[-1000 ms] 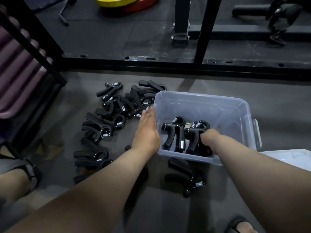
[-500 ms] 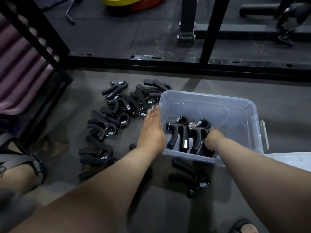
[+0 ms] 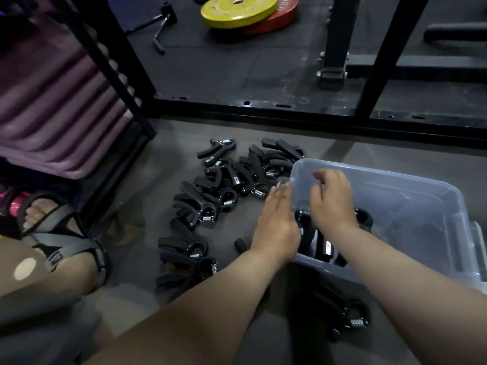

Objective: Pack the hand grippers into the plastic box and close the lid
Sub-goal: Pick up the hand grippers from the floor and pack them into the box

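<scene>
A gym: weight plates (image 3: 238,9), steel rack (image 3: 334,40), rubber flooring (image 3: 224,72).

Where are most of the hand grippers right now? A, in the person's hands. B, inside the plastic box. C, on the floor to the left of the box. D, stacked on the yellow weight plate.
C: the big pile of hand grippers lies on the floor left of the plastic box, which holds only a few.

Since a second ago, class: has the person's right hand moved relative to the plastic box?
Yes. The right hand has lifted off the hand grippers by the plastic box's near wall and gone toward its far left corner.
</scene>
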